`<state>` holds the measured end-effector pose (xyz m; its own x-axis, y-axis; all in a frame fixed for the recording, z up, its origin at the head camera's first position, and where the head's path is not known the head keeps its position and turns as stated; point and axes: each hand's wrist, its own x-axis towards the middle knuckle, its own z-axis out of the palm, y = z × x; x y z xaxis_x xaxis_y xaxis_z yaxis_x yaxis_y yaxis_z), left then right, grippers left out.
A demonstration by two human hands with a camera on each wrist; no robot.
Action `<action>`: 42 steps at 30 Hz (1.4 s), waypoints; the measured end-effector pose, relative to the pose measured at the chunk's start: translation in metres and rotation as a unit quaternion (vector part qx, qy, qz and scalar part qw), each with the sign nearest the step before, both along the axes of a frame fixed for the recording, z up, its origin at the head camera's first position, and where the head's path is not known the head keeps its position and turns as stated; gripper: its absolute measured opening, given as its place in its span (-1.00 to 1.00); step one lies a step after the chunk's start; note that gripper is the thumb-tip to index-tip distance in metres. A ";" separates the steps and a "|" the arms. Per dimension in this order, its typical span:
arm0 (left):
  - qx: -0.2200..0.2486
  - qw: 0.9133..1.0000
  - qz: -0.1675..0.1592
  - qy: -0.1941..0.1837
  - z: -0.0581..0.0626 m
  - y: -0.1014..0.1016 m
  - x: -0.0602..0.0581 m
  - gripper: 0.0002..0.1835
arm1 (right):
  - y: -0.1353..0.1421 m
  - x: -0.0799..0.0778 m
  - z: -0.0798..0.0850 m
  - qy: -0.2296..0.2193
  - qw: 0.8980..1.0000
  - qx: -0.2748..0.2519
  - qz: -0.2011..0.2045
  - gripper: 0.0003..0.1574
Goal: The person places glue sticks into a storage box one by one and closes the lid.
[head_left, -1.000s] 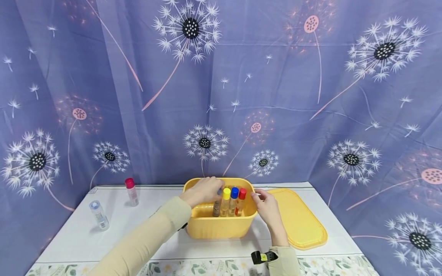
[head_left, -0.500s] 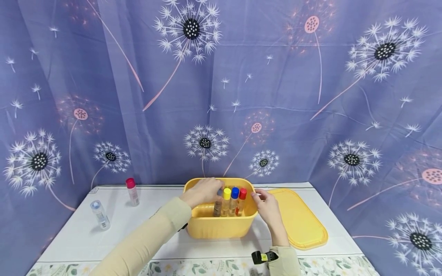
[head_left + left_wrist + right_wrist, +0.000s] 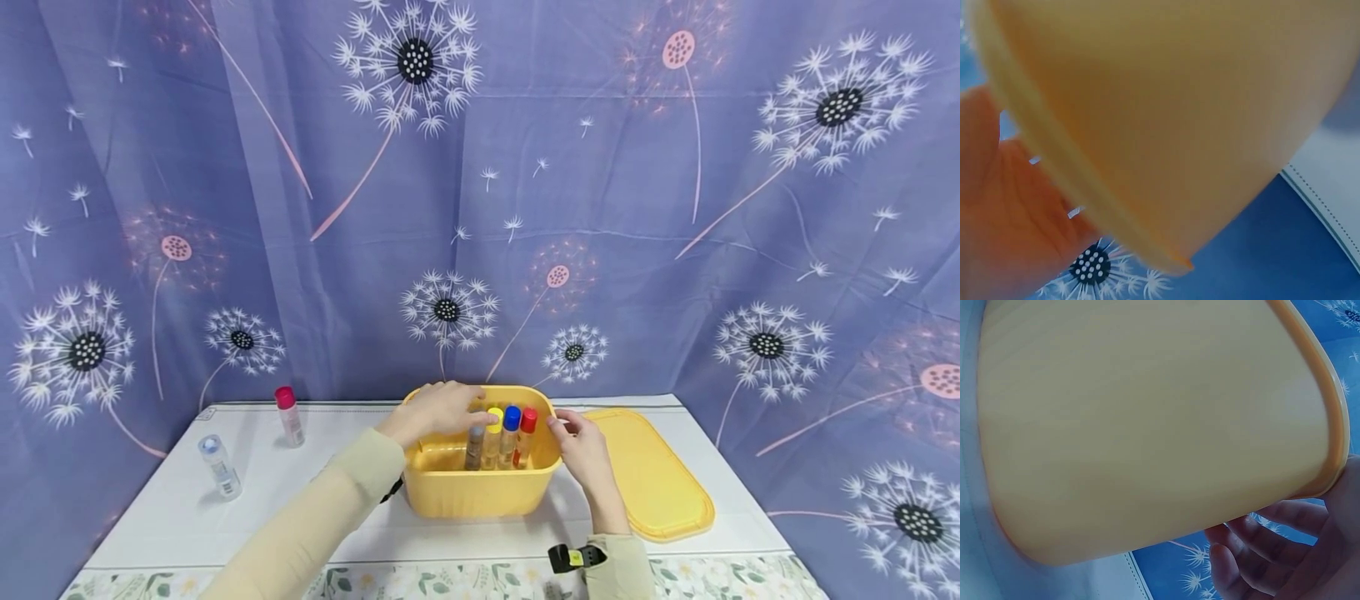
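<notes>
A yellow plastic box (image 3: 480, 493) stands near the middle of the table, its top off. Inside, small clear bottles stand side by side toward the right: a grey-looking one (image 3: 473, 450), a yellow-capped one (image 3: 491, 446), a blue-capped one (image 3: 509, 442) and a red-capped one (image 3: 524, 442). My left hand (image 3: 435, 412) reaches over the box's left rim, fingers extended above the grey and yellow-capped bottles, gripping nothing. My right hand (image 3: 583, 450) holds the box's right end, thumb at the rim; in the right wrist view its fingers (image 3: 1260, 550) curl beside the outer wall.
On the table's left stand a clear bottle with a pale blue cap (image 3: 220, 468) and a bottle with a dark pink cap (image 3: 289, 417). The yellow lid (image 3: 652, 479) lies flat at the right of the box. A dandelion-print curtain (image 3: 360, 317) hangs behind the table.
My left hand has let go of the grey-looking bottle, lifting slightly with its fingers spreading out. The bottle stays in the box. The right hand keeps its place at the rim.
</notes>
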<state>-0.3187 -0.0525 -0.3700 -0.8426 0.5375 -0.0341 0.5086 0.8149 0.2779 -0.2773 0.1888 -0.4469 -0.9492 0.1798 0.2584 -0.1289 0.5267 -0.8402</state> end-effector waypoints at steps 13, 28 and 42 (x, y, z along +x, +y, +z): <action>0.047 0.995 0.088 0.024 0.027 -0.020 0.024 -0.19 | 0.002 -0.001 -0.001 -0.002 1.000 -0.003 0.005 -0.65; 0.133 0.977 0.148 0.073 0.027 -0.071 0.060 -0.15 | 0.004 0.000 0.001 0.008 1.000 0.001 0.002 -0.69; 0.182 0.956 0.210 0.094 -0.007 -0.128 0.082 -0.16 | 0.002 -0.001 -0.001 0.006 1.000 -0.014 0.008 -0.67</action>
<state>-0.2371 -0.1808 -0.3775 -0.9596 0.0980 0.2636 0.2264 0.8252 0.5175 -0.2786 0.1907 -0.4484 -0.9489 0.1713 0.2649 -0.1478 0.5005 -0.8530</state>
